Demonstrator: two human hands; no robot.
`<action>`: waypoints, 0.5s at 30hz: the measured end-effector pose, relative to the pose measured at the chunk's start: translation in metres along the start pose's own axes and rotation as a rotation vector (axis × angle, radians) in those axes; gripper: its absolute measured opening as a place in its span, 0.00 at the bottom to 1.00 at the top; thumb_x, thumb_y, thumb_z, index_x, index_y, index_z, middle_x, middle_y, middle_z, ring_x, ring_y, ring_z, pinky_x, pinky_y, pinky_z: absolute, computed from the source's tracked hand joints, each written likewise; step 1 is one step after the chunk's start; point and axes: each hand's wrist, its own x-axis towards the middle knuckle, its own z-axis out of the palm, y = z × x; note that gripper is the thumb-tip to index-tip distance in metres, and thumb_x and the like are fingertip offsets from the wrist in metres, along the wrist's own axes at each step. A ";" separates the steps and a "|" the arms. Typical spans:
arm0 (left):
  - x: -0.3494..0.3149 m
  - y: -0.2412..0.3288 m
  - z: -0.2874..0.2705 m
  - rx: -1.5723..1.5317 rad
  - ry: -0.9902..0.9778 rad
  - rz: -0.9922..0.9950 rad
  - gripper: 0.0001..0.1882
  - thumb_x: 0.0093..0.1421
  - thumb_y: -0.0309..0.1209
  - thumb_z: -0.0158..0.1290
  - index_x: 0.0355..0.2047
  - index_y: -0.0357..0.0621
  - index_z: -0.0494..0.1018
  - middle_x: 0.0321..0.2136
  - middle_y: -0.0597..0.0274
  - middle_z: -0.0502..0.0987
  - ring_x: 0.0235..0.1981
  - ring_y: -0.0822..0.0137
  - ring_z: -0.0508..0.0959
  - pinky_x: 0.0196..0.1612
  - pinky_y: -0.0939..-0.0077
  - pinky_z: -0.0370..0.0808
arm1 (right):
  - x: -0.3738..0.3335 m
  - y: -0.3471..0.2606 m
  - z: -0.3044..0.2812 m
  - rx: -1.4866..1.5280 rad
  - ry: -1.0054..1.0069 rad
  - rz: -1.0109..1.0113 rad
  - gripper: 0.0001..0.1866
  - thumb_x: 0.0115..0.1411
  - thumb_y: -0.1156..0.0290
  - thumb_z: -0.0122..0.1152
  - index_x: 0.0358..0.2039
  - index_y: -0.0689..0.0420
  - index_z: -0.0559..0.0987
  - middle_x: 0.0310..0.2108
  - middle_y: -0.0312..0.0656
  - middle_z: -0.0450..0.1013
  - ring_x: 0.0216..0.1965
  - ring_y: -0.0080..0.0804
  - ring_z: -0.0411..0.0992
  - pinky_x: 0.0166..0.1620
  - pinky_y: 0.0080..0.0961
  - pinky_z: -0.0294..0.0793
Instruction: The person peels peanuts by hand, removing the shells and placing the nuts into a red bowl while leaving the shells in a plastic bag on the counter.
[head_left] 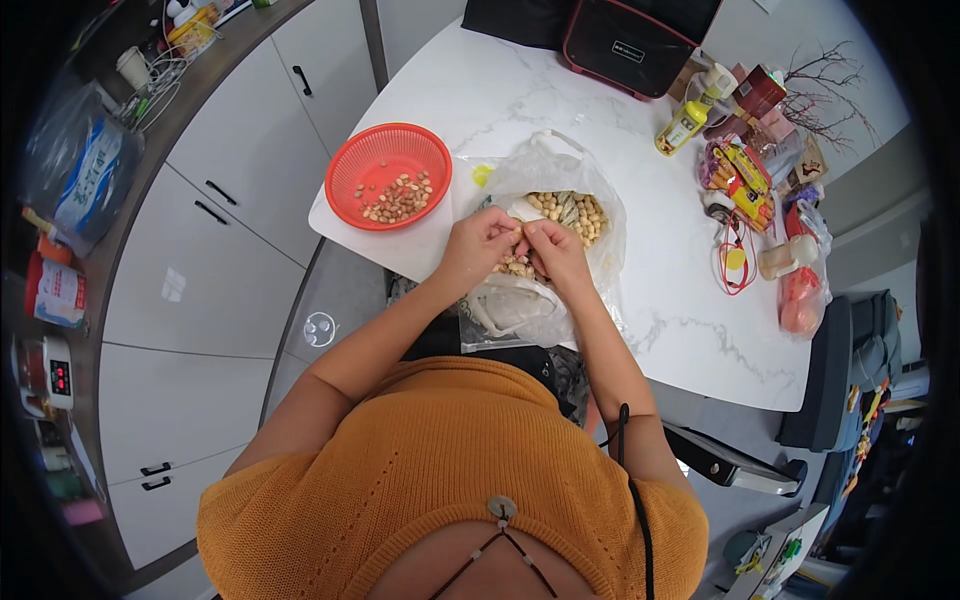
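My left hand point(483, 243) and my right hand point(557, 254) meet fingertip to fingertip above an open clear plastic bag point(605, 180). Both are closed in a pinch around a peanut, which the fingers mostly cover. Unshelled peanuts point(590, 218) fill the bag behind my right hand, and more show below the fingers. To the left of the bag stands a red plastic colander point(343, 177). Loose shelled peanuts point(400, 201) lie across its bottom, reddish-brown and pale.
The white marble-patterned table point(690, 330) holds a black-and-red appliance point(625, 55) at the back. Along its right side are a yellow bottle point(684, 127), snack packets point(745, 180), a cup point(788, 258) and a bag with red contents point(800, 300). White cabinets point(200, 270) line the left.
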 end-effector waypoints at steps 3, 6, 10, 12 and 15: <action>-0.001 0.006 0.001 -0.035 -0.028 -0.006 0.03 0.56 0.23 0.49 0.31 0.35 0.69 0.22 0.65 0.74 0.19 0.81 0.70 0.22 0.89 0.68 | 0.001 0.002 -0.002 0.020 -0.015 -0.001 0.10 0.60 0.67 0.49 0.28 0.59 0.74 0.20 0.35 0.71 0.11 0.12 0.54 0.14 0.10 0.50; -0.001 0.007 0.002 -0.027 -0.035 -0.018 0.03 0.56 0.23 0.48 0.31 0.35 0.69 0.21 0.65 0.74 0.19 0.81 0.70 0.22 0.89 0.67 | -0.001 -0.001 0.000 0.047 0.008 0.011 0.09 0.59 0.68 0.50 0.28 0.61 0.76 0.18 0.32 0.70 0.11 0.12 0.57 0.14 0.10 0.53; -0.002 0.010 0.003 0.059 -0.011 -0.010 0.03 0.56 0.23 0.48 0.30 0.35 0.69 0.20 0.65 0.74 0.19 0.81 0.70 0.22 0.89 0.67 | -0.001 0.002 0.003 -0.068 0.052 -0.030 0.09 0.59 0.70 0.50 0.28 0.61 0.76 0.18 0.32 0.71 0.13 0.11 0.59 0.16 0.10 0.56; -0.003 0.009 0.004 0.091 0.008 -0.006 0.02 0.56 0.22 0.48 0.29 0.36 0.69 0.20 0.65 0.74 0.19 0.82 0.70 0.21 0.89 0.67 | -0.001 0.002 0.004 -0.126 0.064 -0.064 0.09 0.59 0.70 0.50 0.28 0.61 0.76 0.19 0.32 0.71 0.14 0.12 0.60 0.17 0.10 0.58; -0.002 0.005 0.006 0.143 0.034 0.015 0.02 0.56 0.22 0.48 0.28 0.36 0.69 0.19 0.65 0.73 0.19 0.81 0.70 0.21 0.89 0.66 | -0.001 0.006 0.007 -0.203 0.092 -0.125 0.09 0.59 0.70 0.49 0.28 0.61 0.76 0.18 0.32 0.72 0.14 0.13 0.61 0.17 0.12 0.60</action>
